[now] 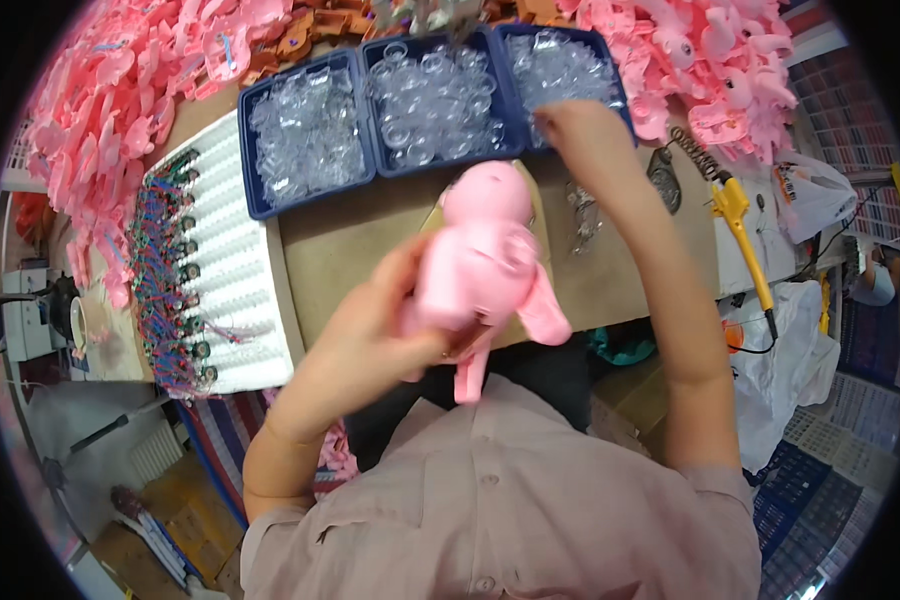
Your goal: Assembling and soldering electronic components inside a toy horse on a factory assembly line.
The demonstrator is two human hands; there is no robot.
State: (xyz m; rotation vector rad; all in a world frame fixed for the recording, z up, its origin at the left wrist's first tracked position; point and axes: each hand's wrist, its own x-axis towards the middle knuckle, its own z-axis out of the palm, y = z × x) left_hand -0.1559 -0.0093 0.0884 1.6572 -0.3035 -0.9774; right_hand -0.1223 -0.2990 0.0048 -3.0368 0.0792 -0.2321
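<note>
My left hand (385, 325) is wrapped round a pink plastic toy animal body (475, 265), which has a rounded head end and legs pointing down. It is held above the near edge of the workbench, in front of my shirt. My right hand (585, 135) is over the right blue bin (625, 95) of small clear plastic parts (560, 68). Its fingers are curled down and closed at the parts; whatever they pinch is hidden. Two more blue bins, the middle one (378, 110) and the left one (248, 160), hold clear plastic parts, many ring-shaped.
Pink shell parts are heaped at far left (100, 130) and far right (710, 60). A white ribbed tray (240, 270) carries wired components (170, 290) at left. A yellow-handled tool (740, 225) with a coiled cord hangs at right. Some clear pieces (582, 220) lie by my right forearm.
</note>
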